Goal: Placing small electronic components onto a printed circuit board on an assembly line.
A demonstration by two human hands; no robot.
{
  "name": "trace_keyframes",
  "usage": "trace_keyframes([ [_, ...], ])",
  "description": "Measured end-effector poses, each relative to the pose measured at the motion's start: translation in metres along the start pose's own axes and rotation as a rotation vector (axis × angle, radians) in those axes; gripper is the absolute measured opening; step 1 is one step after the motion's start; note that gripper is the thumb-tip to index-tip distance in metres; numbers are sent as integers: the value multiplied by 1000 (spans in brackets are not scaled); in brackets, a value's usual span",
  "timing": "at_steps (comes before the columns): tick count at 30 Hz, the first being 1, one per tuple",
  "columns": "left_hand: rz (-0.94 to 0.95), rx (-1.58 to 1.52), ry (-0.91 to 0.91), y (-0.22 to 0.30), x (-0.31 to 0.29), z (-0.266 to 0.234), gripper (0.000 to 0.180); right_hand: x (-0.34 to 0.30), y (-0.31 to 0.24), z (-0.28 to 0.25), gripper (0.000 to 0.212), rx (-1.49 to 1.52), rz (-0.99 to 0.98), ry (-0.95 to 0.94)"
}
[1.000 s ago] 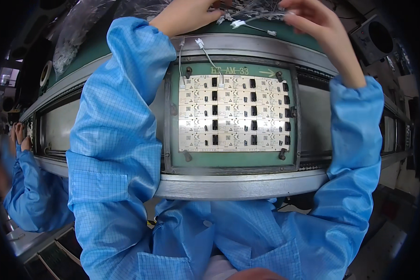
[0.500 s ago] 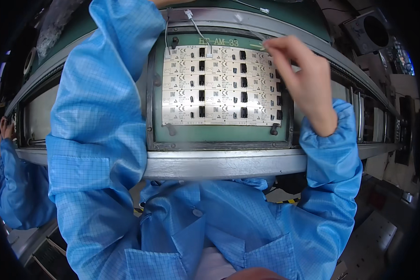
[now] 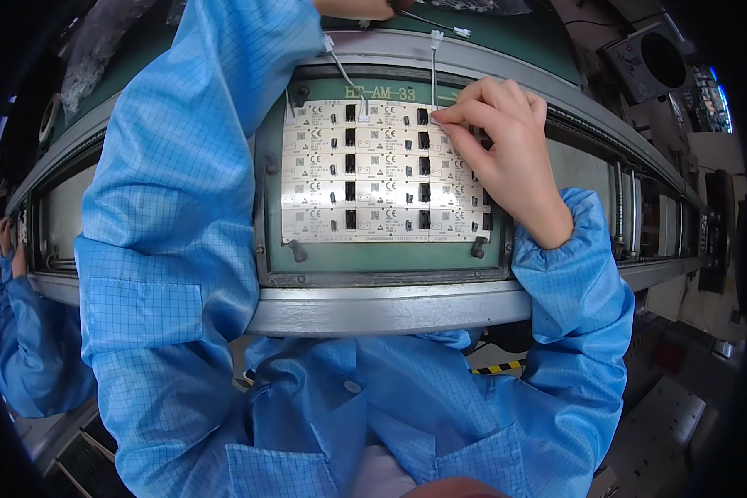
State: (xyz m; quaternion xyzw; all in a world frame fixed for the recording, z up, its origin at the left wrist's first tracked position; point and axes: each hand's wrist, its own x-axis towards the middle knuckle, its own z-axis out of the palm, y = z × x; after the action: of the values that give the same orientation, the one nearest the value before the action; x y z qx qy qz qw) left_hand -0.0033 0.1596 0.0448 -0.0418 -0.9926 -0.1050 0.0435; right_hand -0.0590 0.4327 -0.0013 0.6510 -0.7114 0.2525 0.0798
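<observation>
A white circuit-board panel (image 3: 390,199), marked off into rows of small boards with black components, lies in a green carrier (image 3: 373,259). My right hand (image 3: 506,137) is over the panel's upper right, its thumb and forefinger pinching the lower end of a short connector cable (image 3: 434,70). That cable's white plug stands beyond the carrier. Another cable (image 3: 343,68) is attached at the top row, and a third (image 3: 290,104) hangs at the top left corner. At the upper edge, my left hand (image 3: 357,8) is beside a loose cable (image 3: 436,23); its fingers are mostly cut off.
Metal rails (image 3: 390,310) run along the carrier's near and far sides. Clear plastic bags (image 3: 95,50) lie at the far left on the green bench. A black-framed device (image 3: 647,56) stands at the far right. Another person's hands (image 3: 8,249) show at the left.
My right hand has moved left and nearer, bringing a cable to the panel's top row. My left hand has moved right toward the loose cable. The whole view has shifted slightly.
</observation>
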Motion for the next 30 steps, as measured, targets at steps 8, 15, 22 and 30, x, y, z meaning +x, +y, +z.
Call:
trace_keyframes([
  [8,47,-177,281,-16,3,4,19,5,-4,-2,11,-84,-120,39],
  [15,-54,-925,433,14,-15,-15,16,-1,4,1,13,-85,-79,12],
  [22,-234,-766,572,31,-167,-29,22,5,-13,-17,23,-96,-146,-165],
  [30,-213,-102,607,99,-207,24,17,169,80,34,11,-90,-231,104],
])
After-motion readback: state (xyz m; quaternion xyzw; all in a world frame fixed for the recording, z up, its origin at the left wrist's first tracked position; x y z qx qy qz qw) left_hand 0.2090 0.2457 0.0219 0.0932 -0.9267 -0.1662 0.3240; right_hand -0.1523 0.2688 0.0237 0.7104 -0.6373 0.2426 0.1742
